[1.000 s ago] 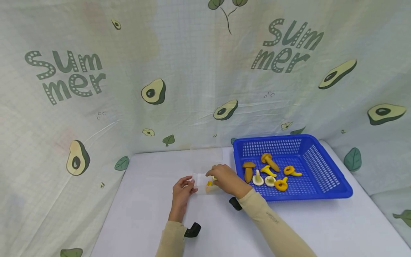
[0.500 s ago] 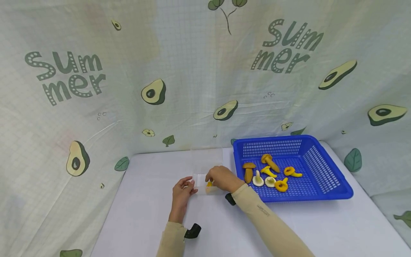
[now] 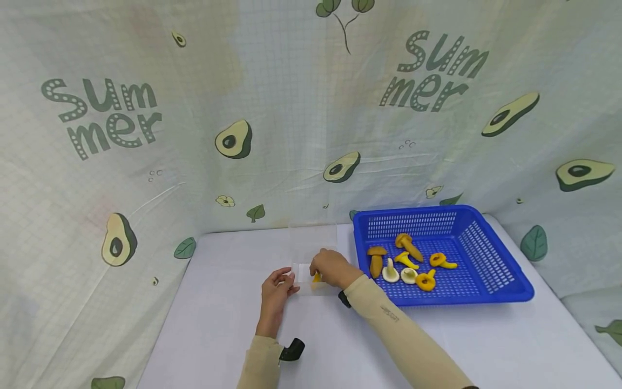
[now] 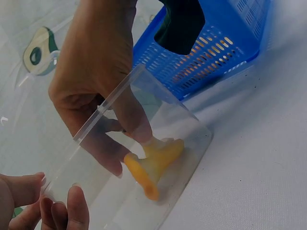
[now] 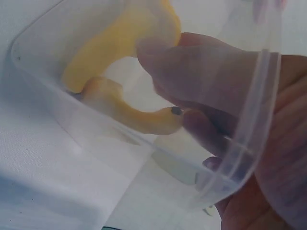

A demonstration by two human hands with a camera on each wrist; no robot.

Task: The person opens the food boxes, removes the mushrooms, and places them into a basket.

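A clear plastic box (image 3: 303,288) stands on the white table, its lid (image 3: 311,237) folded back behind it. My left hand (image 3: 275,292) pinches the box's left edge between thumb and fingertips. My right hand (image 3: 335,268) reaches down inside the box from the right, thumb and fingers around a yellow mushroom (image 4: 156,160) near the bottom. Through the wall, the right wrist view shows a curved yellow mushroom (image 5: 108,48) under the thumb and a slimmer yellow-brown piece (image 5: 139,117) by another fingertip. From above, the hand hides most of the contents.
A blue basket (image 3: 486,297) sits right of the box, close by my right forearm. Inside are several mushrooms: brown-capped ones (image 3: 376,263), white ones (image 3: 390,272) and yellow ones (image 3: 426,280). A printed curtain (image 3: 282,189) hangs behind the table.
My right hand has shifted slightly left and lower in the box; the pale mushroom part seen by its fingers is now covered. The left hand and basket stay put.
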